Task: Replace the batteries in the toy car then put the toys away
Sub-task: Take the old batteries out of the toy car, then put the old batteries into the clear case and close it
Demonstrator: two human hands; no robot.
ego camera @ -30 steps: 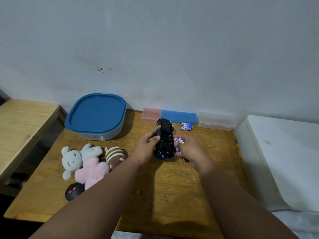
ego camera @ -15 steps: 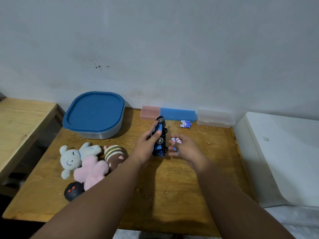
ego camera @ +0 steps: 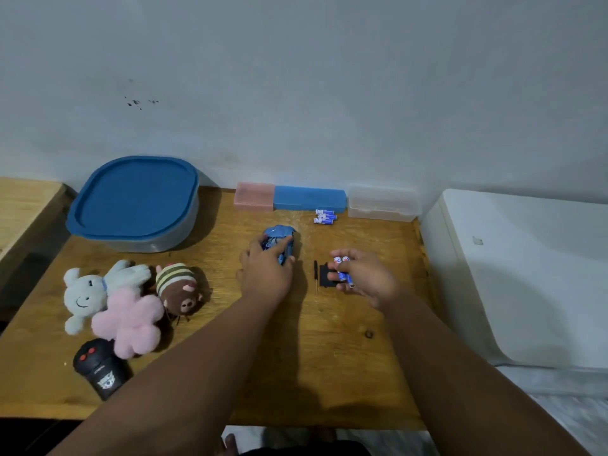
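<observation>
Toward the near left corner of the table (ego camera: 329,373) lies a black remote control (ego camera: 98,366). Just beyond it three plush toys (ego camera: 131,320) lie in a touching heap, well clear of your work.

At mid-table your right hand (ego camera: 365,278) pinches a pair of batteries (ego camera: 342,268) in curled fingers. I cannot tell if they are spent or fresh. Under those fingertips lies the black battery cover (ego camera: 325,277), flat on the wood. A thin screwdriver (ego camera: 316,274) lies just to its left, pointing from the near edge to the far one.

Your left hand (ego camera: 266,268) lies left of that and slightly farther, with its fingers wrapped over the toy car (ego camera: 279,240). The car's long axis runs away from you toward the far edge. It is blurred, but its blue body shows, so the underside looks turned away from you. This is what the next move turns on. The car lies to the left of the batteries, across the screwdriver, and your left hand already has it. I judge you would have to roll it over before anything goes in or out.

Near the far edge a few loose spare batteries (ego camera: 325,216) lie in front of a blue box (ego camera: 309,199). A pink box (ego camera: 254,196) and a clear box (ego camera: 381,204) stand either side of it. A blue-lidded tub (ego camera: 135,202) fills the far left corner with its lid on. Nothing blocks the way between your hands except the screwdriver.
</observation>
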